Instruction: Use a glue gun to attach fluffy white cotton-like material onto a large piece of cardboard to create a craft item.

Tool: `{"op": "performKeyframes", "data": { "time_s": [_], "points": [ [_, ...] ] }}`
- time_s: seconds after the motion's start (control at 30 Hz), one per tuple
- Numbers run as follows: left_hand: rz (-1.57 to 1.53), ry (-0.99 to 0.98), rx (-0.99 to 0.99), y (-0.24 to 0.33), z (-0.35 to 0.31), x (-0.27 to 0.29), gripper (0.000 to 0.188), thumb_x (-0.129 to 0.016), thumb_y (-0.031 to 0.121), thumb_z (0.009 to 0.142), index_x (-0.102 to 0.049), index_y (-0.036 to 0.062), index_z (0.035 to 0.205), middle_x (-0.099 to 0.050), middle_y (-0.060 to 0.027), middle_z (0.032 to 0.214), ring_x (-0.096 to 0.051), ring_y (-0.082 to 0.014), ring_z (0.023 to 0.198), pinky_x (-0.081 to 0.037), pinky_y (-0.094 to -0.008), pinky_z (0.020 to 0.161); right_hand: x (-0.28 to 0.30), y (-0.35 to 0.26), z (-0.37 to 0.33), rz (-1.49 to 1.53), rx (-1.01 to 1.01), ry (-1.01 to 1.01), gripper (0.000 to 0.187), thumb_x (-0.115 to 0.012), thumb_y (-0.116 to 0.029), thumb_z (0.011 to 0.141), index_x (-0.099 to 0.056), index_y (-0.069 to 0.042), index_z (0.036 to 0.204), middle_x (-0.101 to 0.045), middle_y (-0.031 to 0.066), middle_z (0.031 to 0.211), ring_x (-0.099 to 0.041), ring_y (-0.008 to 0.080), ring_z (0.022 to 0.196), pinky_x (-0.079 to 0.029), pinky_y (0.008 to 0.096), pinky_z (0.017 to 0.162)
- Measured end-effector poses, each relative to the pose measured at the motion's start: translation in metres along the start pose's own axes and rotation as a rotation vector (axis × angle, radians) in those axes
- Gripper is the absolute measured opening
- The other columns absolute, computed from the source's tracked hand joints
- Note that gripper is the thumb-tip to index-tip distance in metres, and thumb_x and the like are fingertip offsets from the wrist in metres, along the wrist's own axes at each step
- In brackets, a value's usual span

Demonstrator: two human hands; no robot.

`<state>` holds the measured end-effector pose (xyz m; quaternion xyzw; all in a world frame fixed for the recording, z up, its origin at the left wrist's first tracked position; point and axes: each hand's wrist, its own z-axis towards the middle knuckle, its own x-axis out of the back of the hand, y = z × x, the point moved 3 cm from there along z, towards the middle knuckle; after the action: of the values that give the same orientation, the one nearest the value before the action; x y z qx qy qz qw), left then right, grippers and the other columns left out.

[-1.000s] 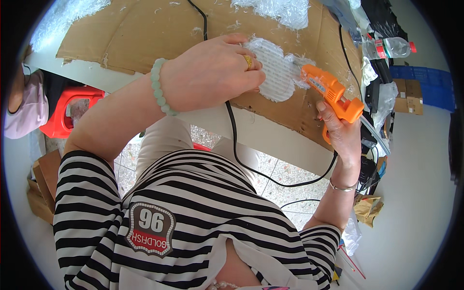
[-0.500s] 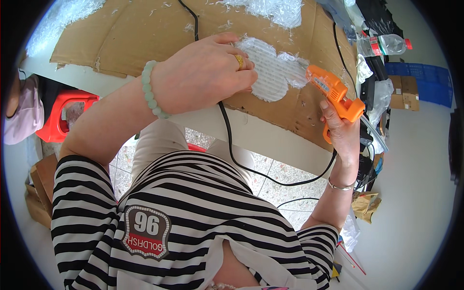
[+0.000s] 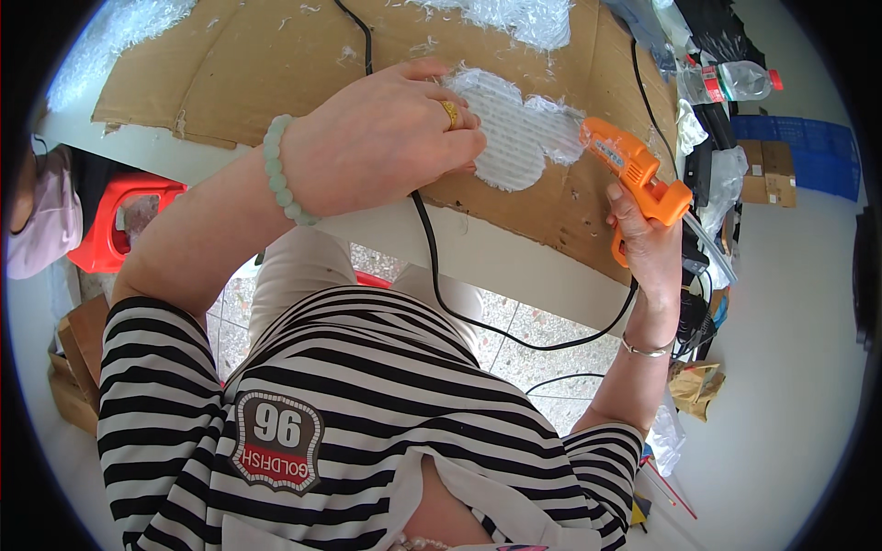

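My left hand [image 3: 390,138] is closed at the left edge of a flat white piece [image 3: 510,133], curled fingers pinching that edge. The piece has a rounded, lobed outline, printed lines across its face and frayed white strands along its rim. In my right hand [image 3: 648,243] is an orange hot glue gun [image 3: 634,165], gripped by its handle with the thumb on its near side. Its nozzle tip meets the right lobe of the piece, partly lost among the strands. A glue stick [image 3: 712,248] pokes out of the gun's back.
Brown cardboard [image 3: 248,73] covers the white table [image 3: 514,262]. Shredded clear strands [image 3: 524,18] lie at the far side. A black cord [image 3: 436,275] loops off the table's front edge. A plastic bottle [image 3: 744,83] lies at right; a red stool [image 3: 106,225] stands at left.
The glue gun has tipped and shifted very slightly upward. My left hand stays on the white piece, with almost no movement apart from a small shift of the whole view.
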<state>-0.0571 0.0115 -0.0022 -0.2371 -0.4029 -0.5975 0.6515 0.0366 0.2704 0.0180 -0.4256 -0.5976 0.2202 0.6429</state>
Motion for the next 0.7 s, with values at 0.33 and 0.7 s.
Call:
{"op": "performKeyframes", "data": {
  "time_s": [0.33,0.7],
  "points": [
    [-0.010,-0.134,0.026,0.002,0.002,0.005,0.018,-0.067,0.010,0.076,-0.057,0.0049,0.090,-0.064,-0.0067,0.096,-0.060,-0.0255,0.097,-0.040,-0.0439,0.096,0.008,-0.002,-0.009,0.024,-0.002,0.017,0.029,-0.070,-0.028,0.082,-0.059,-0.004,0.093,-0.055,-0.0012,0.073,-0.051,0.0076,0.063,-0.042,0.0215,0.059],
    [-0.140,-0.034,0.141,-0.006,0.011,0.015,0.013,-0.061,0.010,0.082,-0.063,0.0075,0.095,-0.064,-0.0087,0.084,-0.059,-0.0266,0.083,-0.047,-0.0380,0.081,0.001,0.009,-0.001,0.045,0.023,-0.045,0.022,-0.066,-0.024,0.085,-0.057,-0.004,0.090,-0.055,-0.0028,0.074,-0.050,0.0063,0.061,-0.041,0.0207,0.056]
  ]
}}
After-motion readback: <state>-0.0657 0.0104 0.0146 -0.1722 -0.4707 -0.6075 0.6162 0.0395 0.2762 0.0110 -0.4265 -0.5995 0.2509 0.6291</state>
